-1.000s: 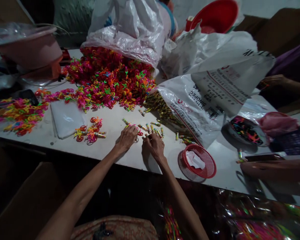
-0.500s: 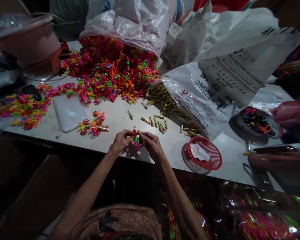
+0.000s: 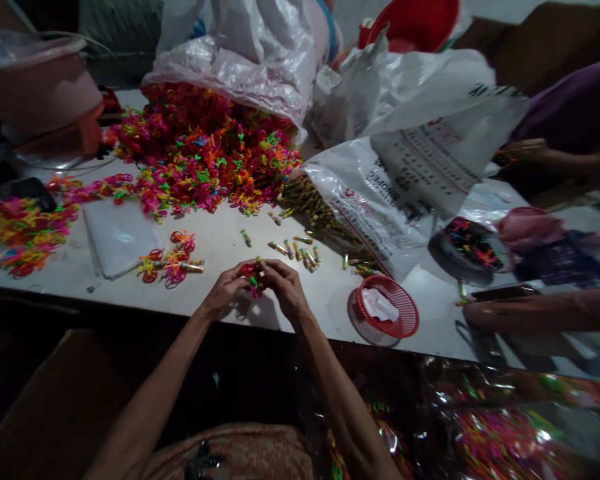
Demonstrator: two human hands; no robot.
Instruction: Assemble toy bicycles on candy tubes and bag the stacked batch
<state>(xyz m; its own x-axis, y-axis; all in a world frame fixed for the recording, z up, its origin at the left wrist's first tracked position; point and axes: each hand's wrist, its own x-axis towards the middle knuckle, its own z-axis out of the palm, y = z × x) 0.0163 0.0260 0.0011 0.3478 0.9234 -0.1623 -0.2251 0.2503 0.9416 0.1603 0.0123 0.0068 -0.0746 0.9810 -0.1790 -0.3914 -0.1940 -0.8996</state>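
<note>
Pinching a red, green and pink plastic piece (image 3: 253, 279) near the centre of the frame, the left hand (image 3: 226, 287) is keeping its fingers closed on it. Meeting it just above the front edge of the white bench (image 3: 325, 300), the right hand (image 3: 283, 280) is closing its fingers on a small tube (image 3: 259, 262), only the yellowish end of which is showing; the fingertips are hiding how the two parts are joining.

Just beyond the hands, loose patterned tubes (image 3: 289, 250) are lying scattered right of centre, with a single tube (image 3: 246, 238) lying apart to their left. More tubes are spilling from a printed white sack (image 3: 370, 200) right of centre. A large heap of bright plastic pieces (image 3: 215, 160) is spreading across the upper left of centre. Left of the hands, a small cluster (image 3: 173, 260) of pieces and tubes is lying beside a stack of clear plastic sheets (image 3: 123, 233). Lower right of centre, a red basket (image 3: 404, 307) is holding white paper (image 3: 380, 304). Another person's hand (image 3: 527, 148) is showing at the upper right.
</note>
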